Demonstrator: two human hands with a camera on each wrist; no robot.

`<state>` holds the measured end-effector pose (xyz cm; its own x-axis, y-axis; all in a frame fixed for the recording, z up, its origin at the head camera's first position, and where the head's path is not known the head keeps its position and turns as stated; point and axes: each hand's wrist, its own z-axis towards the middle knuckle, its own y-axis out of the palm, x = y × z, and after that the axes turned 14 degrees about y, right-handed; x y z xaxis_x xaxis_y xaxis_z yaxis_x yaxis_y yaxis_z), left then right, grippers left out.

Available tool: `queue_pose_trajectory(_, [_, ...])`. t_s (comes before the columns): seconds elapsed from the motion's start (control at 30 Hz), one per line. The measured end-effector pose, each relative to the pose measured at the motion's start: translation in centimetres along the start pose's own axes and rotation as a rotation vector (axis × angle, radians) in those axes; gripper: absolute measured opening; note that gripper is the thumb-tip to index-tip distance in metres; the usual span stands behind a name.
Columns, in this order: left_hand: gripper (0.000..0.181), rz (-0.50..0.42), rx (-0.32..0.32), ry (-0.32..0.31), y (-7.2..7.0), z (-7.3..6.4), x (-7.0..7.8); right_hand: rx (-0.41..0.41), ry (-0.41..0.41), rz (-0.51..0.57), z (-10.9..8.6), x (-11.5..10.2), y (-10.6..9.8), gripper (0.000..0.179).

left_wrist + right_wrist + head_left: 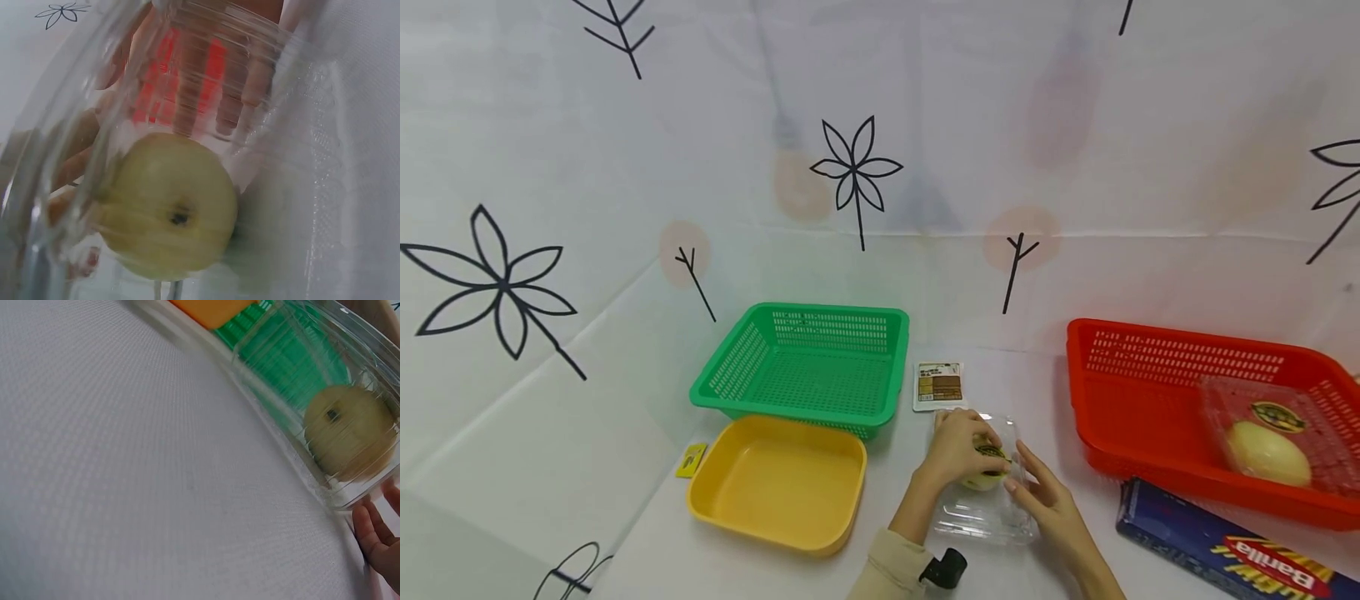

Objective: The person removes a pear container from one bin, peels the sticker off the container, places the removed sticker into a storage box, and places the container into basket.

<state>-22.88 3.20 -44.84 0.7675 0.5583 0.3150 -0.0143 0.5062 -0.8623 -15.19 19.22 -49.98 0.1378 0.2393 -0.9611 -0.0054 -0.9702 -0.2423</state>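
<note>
Currently | left hand [958, 447]: fingers curled gripping yellow fruit [981, 482] | right hand [1051, 497]: thumb and finger apart, touching clear container [981, 523] at 3 o'clock | fruit: inside container, head view 5 o'clock

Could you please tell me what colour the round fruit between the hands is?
The round fruit is pale yellowish; the left wrist view shows it best.
</note>
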Motion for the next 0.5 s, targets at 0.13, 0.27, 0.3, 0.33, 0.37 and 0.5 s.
queue_pose_trajectory(0.13, [0.026,-0.075,0.046,0.051,0.13,-0.16,-0.36,0.0,0.007,0.008,-0.04,0.08,0.06,0.061])
queue_pose_trajectory(0.27, [0.025,-0.132,0.078,0.108,0.13,-0.5,-0.66,0.001,0.017,0.01,-0.14,0.06,0.08,0.062])
queue_pose_trajectory(0.3, [0.026,-0.13,0.076,0.116,0.13,-0.58,-0.69,0.0,0.019,0.008,-0.16,0.06,0.08,0.062])
queue_pose_trajectory(0.33, [0.027,-0.123,0.069,0.12,0.14,-0.66,-0.73,0.001,0.021,0.001,-0.17,0.05,0.09,0.062])
queue_pose_trajectory(0.37, [0.029,-0.11,0.061,0.125,0.16,-0.72,-0.75,0.001,0.021,0.0,-0.17,0.04,0.1,0.062])
queue_pose_trajectory(0.5, [0.038,-0.042,0.002,0.121,0.07,-0.75,-0.61,-0.001,0.02,-0.005,-0.11,0.05,0.14,0.062])
